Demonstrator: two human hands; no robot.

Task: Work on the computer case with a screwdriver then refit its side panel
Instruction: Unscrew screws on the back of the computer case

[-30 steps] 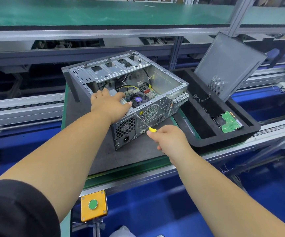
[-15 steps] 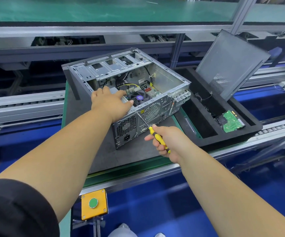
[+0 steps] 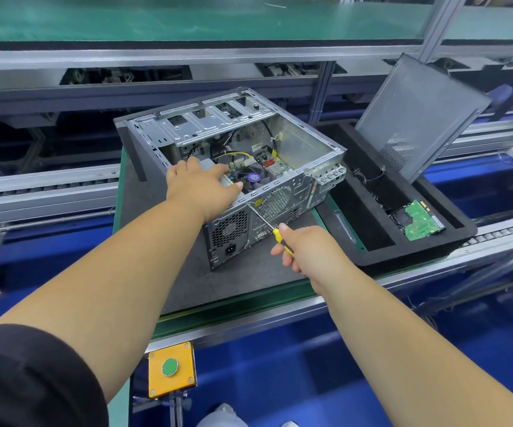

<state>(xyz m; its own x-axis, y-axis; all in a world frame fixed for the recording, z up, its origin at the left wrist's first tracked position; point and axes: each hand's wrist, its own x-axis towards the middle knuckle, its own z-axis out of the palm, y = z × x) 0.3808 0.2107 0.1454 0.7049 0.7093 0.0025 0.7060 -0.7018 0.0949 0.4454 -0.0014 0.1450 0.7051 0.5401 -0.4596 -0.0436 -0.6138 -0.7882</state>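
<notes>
An open grey computer case (image 3: 307, 158) lies on its side on a dark mat, motherboard and fan showing inside. My left hand (image 3: 201, 188) rests flat on the case's near upper edge above the power supply. My right hand (image 3: 306, 249) grips a yellow-handled screwdriver (image 3: 275, 232); its metal shaft slants up-left with the tip against the rear panel beside the round fan grille. The grey side panel (image 3: 418, 115) leans upright at the back right, propped in a black foam tray.
The black foam tray (image 3: 381, 252) to the right holds a green circuit board (image 3: 418, 221) and loose wires. Conveyor rails run left and right. A yellow box with a green button (image 3: 170, 368) sits below the table's front edge. A green shelf spans overhead at the back.
My right hand has re-gripped the screwdriver, with more of the handle now covered by the fingers. The tip stays at the rear panel. My left hand has barely moved.
</notes>
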